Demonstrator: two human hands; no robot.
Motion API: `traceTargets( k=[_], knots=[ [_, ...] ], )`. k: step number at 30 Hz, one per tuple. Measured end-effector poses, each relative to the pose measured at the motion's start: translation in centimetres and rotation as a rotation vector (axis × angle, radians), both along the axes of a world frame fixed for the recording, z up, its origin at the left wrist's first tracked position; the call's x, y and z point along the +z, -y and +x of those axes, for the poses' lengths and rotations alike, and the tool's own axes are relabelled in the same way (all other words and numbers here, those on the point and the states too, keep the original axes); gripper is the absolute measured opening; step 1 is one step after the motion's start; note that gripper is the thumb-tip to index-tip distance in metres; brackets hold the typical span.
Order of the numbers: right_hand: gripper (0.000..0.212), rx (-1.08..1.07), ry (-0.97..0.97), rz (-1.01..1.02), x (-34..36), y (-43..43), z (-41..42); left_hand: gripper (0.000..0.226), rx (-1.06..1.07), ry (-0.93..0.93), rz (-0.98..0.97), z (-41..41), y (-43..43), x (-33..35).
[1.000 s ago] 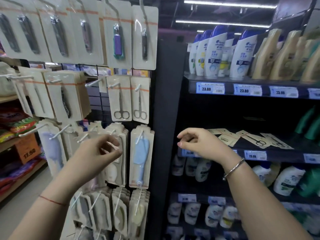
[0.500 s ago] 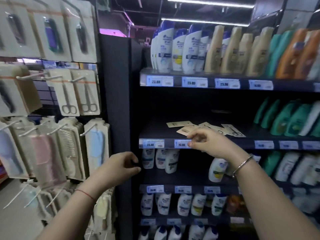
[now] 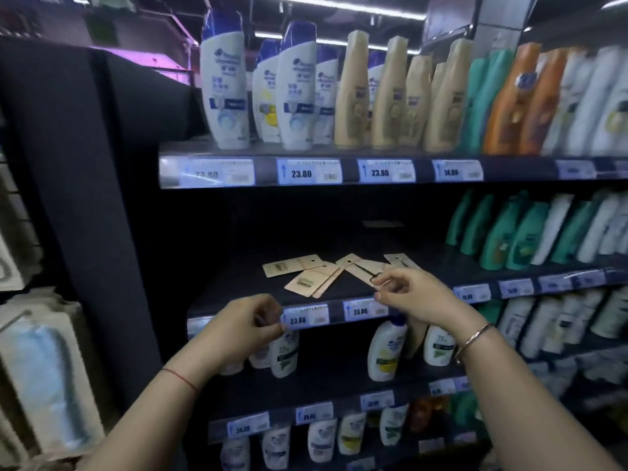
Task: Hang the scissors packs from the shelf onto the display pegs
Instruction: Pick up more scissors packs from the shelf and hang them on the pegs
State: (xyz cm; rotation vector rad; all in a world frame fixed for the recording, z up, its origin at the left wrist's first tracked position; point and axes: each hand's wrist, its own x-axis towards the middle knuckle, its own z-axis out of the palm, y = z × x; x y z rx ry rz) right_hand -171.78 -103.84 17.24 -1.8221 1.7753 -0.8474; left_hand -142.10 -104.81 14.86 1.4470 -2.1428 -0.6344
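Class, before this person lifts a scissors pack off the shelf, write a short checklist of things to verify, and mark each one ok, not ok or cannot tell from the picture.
1. Scissors packs lie within reach on the dark shelf: ok.
2. Right hand is at the nearest pack, fingertips on its edge: ok.
3. Right hand's grip is closed firmly on that pack: cannot tell, the fingers hide the contact.
4. Left hand is free to help: cannot tell; it is curled in front of the price tag, with nothing seen in it.
5. Packs overlap, so one could drag another: not ok.
6. A free peg is in view for hanging: not ok, none visible now.
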Motion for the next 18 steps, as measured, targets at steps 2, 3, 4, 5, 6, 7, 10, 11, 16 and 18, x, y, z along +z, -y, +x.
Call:
traceTargets(
  k=[2, 3, 4, 5, 6, 7, 10, 11, 16, 18],
  knots=[
    [0.013, -0.029, -0.01, -0.017, -0.4, 2.1, -1.0, 0.013, -0.005, -0.007, -0.028, -1.0, 2.5, 0.4],
    [0.01, -0.041, -0.008, -0.024, -0.6, 3.1, -1.5, 0.014, -0.006, -0.021, -0.027, -1.6, 3.7, 0.5],
    [0.009, -0.048, 0.001, -0.026, -0.8, 4.2, -2.0, 0.015, -0.009, -0.032, -0.027, -2.2, 4.9, 0.6],
    [0.011, -0.053, 0.01, -0.021, -1.0, 5.3, -2.5, 0.015, -0.018, -0.035, -0.036, -2.8, 6.1, 0.5],
    [0.012, -0.063, 0.018, -0.013, -1.2, 6.3, -3.0, 0.015, -0.03, -0.033, -0.049, -3.3, 7.2, 0.3],
    [0.013, -0.079, 0.021, -0.003, -1.5, 7.2, -3.4, 0.013, -0.04, -0.033, -0.055, -3.8, 8.3, 0.1],
    [0.016, -0.118, 0.05, 0.006, -2.4, 9.4, -4.5, 0.016, -0.034, -0.024, -0.037, -5.0, 11.1, -0.7],
    [0.017, -0.127, 0.053, 0.005, -2.7, 10.0, -4.8, 0.022, -0.023, -0.015, -0.043, -5.4, 11.9, -0.9],
    [0.014, -0.159, 0.008, 0.0, -3.8, 12.3, -5.0, 0.06, 0.021, 0.101, -0.104, -6.9, 14.0, -1.7],
    [0.021, -0.176, -0.021, -0.011, -4.0, 12.8, -4.9, 0.069, 0.017, 0.153, -0.107, -7.2, 14.5, -2.0]
  ],
)
